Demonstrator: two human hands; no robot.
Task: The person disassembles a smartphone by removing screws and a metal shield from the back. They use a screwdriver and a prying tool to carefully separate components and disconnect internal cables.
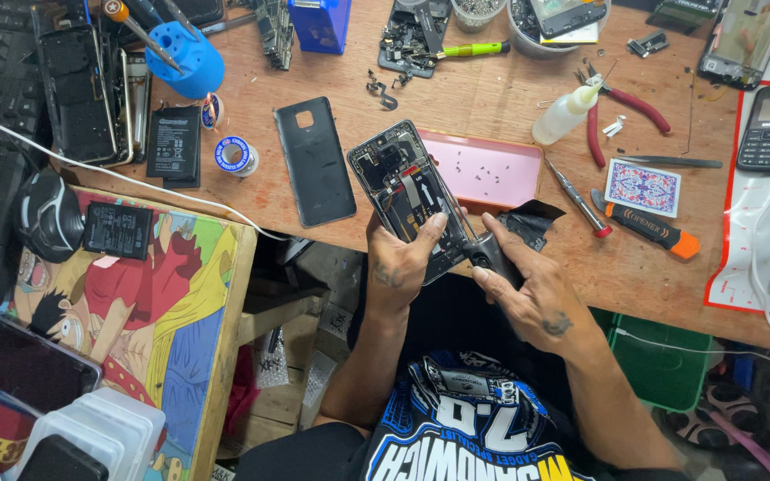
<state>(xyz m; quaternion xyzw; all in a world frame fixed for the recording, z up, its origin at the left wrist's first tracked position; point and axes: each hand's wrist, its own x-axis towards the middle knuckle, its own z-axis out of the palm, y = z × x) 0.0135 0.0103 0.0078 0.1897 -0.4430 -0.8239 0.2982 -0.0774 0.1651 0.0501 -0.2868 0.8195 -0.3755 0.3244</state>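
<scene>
Head view: left hand [400, 260] grips opened phone [405, 191]; right hand [528, 289] grips screwdriver [485, 250]; patterned card box [642, 187] right.

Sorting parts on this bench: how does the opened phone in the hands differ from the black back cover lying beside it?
The opened phone is held tilted by the left hand, while the back cover lies flat on the table, untouched. The phone shows exposed inner parts; the cover is a plain dark shell with a camera cutout. The right hand holds a dark tool at the phone's edge. Both are similar in outline and size.
</scene>
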